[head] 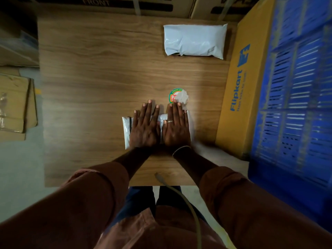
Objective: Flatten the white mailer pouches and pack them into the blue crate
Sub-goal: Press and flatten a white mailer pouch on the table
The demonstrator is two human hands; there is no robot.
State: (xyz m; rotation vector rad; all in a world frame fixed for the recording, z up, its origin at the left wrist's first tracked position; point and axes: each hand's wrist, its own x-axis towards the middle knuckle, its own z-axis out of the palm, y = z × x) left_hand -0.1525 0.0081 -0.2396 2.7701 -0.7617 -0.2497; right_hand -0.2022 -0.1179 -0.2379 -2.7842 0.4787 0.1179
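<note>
White pouch [126, 130] pinned flat on table [89, 87] under both open hands, left [144, 129], right [176, 130], gripping nothing. Risk: trapped air re-puffs it, or it slides.

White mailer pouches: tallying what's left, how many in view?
2. A puffy pouch at the table's far right; a second pouch under left hand and right hand. The blue crate may hide more.

pouch [126, 130] on table [86, 87], crate [296, 105] right
</note>
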